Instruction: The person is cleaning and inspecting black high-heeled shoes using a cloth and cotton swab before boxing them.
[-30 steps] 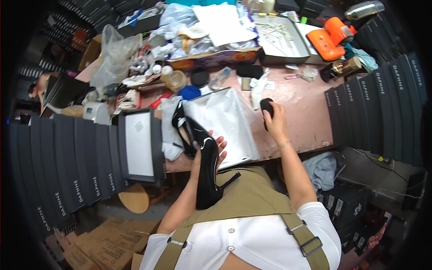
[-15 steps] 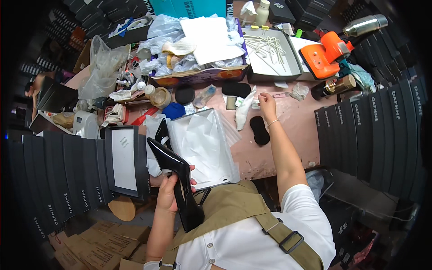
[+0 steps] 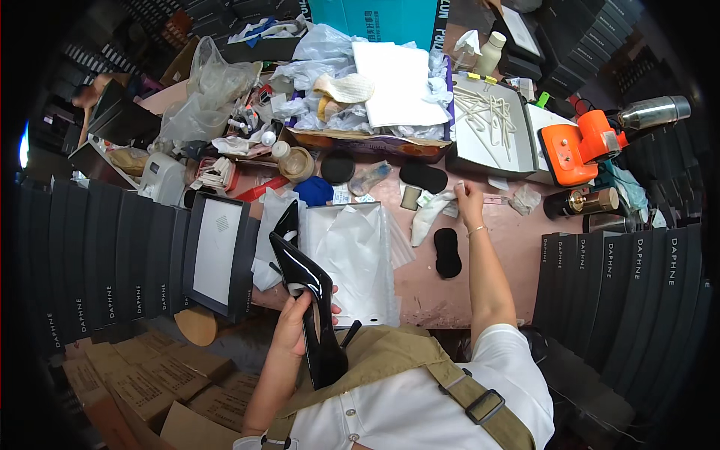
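My left hand (image 3: pixel 294 321) grips a glossy black high-heeled shoe (image 3: pixel 307 300) by its middle, toe pointing up-left, heel down near my chest. A second black shoe (image 3: pixel 286 221) lies behind it beside an open white box (image 3: pixel 352 259) lined with tissue paper. My right hand (image 3: pixel 469 201) reaches across the pinkish table (image 3: pixel 517 255) and touches a piece of white crumpled paper (image 3: pixel 433 214). A black oval insert (image 3: pixel 448 252) lies flat on the table just below that hand.
A black box lid with a white panel (image 3: pixel 217 255) lies left of the shoes. Stacks of black boxes (image 3: pixel 622 285) stand on both sides. A cluttered tray of bags and paper (image 3: pixel 360 97), an orange tool (image 3: pixel 581 146) and bottles (image 3: pixel 585 201) sit at the back.
My right hand put the black oval insert down on the table and moved up to the white paper. My left hand lowered the shoe slightly toward my body.
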`<action>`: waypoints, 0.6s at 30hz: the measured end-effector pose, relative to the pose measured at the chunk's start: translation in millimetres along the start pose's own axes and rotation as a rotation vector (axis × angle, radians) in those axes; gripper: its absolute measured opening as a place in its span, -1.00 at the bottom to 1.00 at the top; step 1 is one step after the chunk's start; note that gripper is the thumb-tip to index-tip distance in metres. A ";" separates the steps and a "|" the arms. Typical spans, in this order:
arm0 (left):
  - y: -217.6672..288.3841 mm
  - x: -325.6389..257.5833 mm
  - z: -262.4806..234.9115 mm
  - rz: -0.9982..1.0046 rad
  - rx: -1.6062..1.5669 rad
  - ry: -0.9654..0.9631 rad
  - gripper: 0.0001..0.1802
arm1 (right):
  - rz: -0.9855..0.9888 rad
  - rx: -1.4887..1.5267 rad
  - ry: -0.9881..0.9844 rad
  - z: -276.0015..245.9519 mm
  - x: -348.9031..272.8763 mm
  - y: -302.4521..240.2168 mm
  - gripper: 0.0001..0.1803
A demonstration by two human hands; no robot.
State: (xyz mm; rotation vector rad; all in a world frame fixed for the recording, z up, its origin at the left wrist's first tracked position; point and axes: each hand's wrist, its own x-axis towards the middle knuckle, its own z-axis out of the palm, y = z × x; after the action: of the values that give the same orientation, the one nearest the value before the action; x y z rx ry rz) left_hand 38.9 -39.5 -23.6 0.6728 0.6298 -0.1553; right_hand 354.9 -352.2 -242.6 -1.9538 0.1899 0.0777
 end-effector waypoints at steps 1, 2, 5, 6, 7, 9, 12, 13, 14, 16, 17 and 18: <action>1.4 1.8 -0.6 0.011 0.009 -0.023 -0.45 | -0.062 0.037 -0.030 -5.8 -13.2 -12.8 -0.80; 2.9 3.7 -0.4 0.016 0.018 -0.051 -0.44 | -0.163 0.031 -0.050 -13.9 -27.7 -27.6 -0.82; 9.4 14.4 2.1 -0.002 -0.014 -0.172 -0.53 | -0.320 0.092 -0.166 -24.1 -78.6 -84.1 -0.85; 12.3 18.7 0.9 -0.030 -0.007 -0.216 -0.50 | -0.278 0.160 -0.244 -23.0 -103.8 -121.6 -0.85; 14.7 22.2 1.2 -0.041 0.014 -0.273 -0.51 | -0.234 0.227 -0.318 -21.7 -127.2 -150.9 -0.86; 21.0 28.0 4.5 -0.050 0.039 -0.387 -0.52 | -0.089 0.374 -0.552 -12.6 -159.5 -182.5 -0.88; 31.8 34.4 2.5 -0.066 0.127 -0.454 -0.39 | -0.002 0.490 -0.731 18.5 -211.3 -234.7 -0.84; 33.9 36.5 -1.1 -0.076 0.058 -0.454 -0.62 | -0.008 0.576 -0.673 37.1 -229.0 -248.6 -0.79; 36.7 35.2 -4.5 -0.090 0.028 -0.411 -0.64 | -0.053 0.644 -0.622 54.3 -247.2 -265.8 -0.74; 41.5 37.1 -24.8 -0.136 -0.031 -0.461 -0.63 | -0.278 0.462 -0.481 87.4 -261.3 -259.9 -0.73; 48.5 36.5 -35.4 -0.190 -0.074 -0.479 -0.62 | -0.377 0.275 -0.423 98.0 -267.6 -259.5 -0.83; 51.0 35.5 -47.6 -0.230 -0.137 -0.475 -0.60 | -0.389 0.241 -0.388 108.4 -275.5 -261.8 -0.84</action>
State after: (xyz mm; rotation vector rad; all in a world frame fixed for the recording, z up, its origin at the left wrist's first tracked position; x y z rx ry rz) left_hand 60.8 32.1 -46.2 0.4073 0.2540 -0.4667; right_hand 131.7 -128.5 -5.3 -1.6663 -0.4180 0.1676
